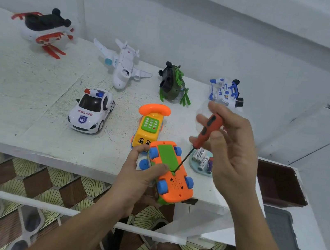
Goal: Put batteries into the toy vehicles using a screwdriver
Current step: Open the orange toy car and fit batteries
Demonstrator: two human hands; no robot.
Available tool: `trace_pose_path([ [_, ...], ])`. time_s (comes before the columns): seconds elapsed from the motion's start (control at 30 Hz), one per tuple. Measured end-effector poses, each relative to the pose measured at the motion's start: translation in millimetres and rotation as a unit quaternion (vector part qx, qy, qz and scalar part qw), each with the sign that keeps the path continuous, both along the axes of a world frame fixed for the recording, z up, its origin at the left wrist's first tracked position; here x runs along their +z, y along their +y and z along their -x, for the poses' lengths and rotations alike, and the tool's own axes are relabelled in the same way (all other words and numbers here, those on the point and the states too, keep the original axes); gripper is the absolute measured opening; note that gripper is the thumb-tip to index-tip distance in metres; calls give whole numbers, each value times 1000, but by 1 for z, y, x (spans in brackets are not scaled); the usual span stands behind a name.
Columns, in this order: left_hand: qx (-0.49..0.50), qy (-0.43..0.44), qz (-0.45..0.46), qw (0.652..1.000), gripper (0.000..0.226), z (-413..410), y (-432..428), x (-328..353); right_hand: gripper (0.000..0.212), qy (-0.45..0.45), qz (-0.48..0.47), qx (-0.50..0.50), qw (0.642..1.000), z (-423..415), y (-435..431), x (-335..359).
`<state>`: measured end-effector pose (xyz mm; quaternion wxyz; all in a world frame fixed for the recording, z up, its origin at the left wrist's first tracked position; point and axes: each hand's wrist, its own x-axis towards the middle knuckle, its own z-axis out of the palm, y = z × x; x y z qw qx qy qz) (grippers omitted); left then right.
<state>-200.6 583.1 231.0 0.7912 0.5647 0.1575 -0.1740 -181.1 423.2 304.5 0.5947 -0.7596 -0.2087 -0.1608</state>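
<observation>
**Screwdriver tip on the battery cover of the upturned orange car**

Task item: the orange toy car (174, 183), with blue wheels, is held belly-up over the near edge of the bench (24, 91), at about 5 o'clock in the view. I judge the underside is turned up so the green battery cover (166, 154) faces the tool.

Left grip (140, 177): wraps the car from its 9 o'clock side. The thumb lies across the near end of the cover and the fingers curl underneath, mostly hidden. Likely purpose is to brace the car against the twist.

Right grip (229, 148): pinches the screwdriver (209, 129) by its orange-and-black handle, thumb against fingertips, with the other fingers loosely spread. It is not a fist, which suits twirling the handle. The shaft slopes down toward 7 o'clock and the tip meets the near edge of the cover. The screw head is too small to see, so I cannot tell whether it is being loosened or tightened.

Supplies: the batteries (202, 160) lie in a pale blue dish (195, 168) at 2 o'clock of the car, close by and partly behind the right grip. This looks placed for easy reach.

Also on the bench:
- Yellow telephone car (148, 130), just beyond the held car at 12 o'clock.
- Police car (91, 111), at 10 o'clock.
- White aeroplane (121, 66), green helicopter (174, 83) and blue-and-white helicopter (226, 91), along the back wall.
</observation>
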Motion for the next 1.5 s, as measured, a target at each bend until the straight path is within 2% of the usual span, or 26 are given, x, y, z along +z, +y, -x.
trace_pose_path([
  [0.13, 1, 4, -7, 1000, 45, 0, 0, -2, 33, 1, -34, -4, 999, -1, 6, 12],
  [0.3, 0, -3, -5, 1000, 42, 1, -1, 0, 51, -52, -3, -6, 999, -4, 9, 15],
  [0.37, -1, -3, -7, 1000, 43, 1, -1, -1, 43, -71, -6, -4, 997, -3, 9, 15],
  [0.47, 1, 1, -12, 1000, 44, 1, -1, -2, 18, -51, -31, 16, 998, 0, 9, 18],
  [0.53, 1, 0, -10, 1000, 43, 0, -1, -2, 13, -41, -41, 16, 998, 1, 8, 19],
  [0.67, 0, -5, -14, 1000, 44, 0, -1, -2, 24, -41, -36, -9, 998, -1, 8, 22],
  [0.8, 3, -5, -10, 1000, 43, 0, -2, -2, 15, -55, -29, -8, 998, 1, 6, 24],
  [0.93, 0, -10, -14, 1000, 42, 1, -2, -2, 25, -42, -8, -31, 999, 1, 4, 23],
  [1.07, -2, -16, -14, 1000, 39, 2, -2, 0, 22, -22, 10, -53, 998, 0, -1, 23],
  [1.17, -1, -19, -20, 1000, 40, 2, -3, 0, 31, -23, 0, -47, 999, 2, 0, 23],
  [1.27, 3, -15, -20, 1000, 42, 2, -3, 1, 25, -19, -8, -34, 999, 6, -1, 22],
  [1.4, 3, -12, -16, 1000, 41, 2, -3, 0, 27, 5, -5, -43, 999, 10, -7, 23],
  [1.5, 6, -13, -17, 1000, 40, 3, -3, 0, 40, -17, 28, -54, 998, 9, -6, 23],
])
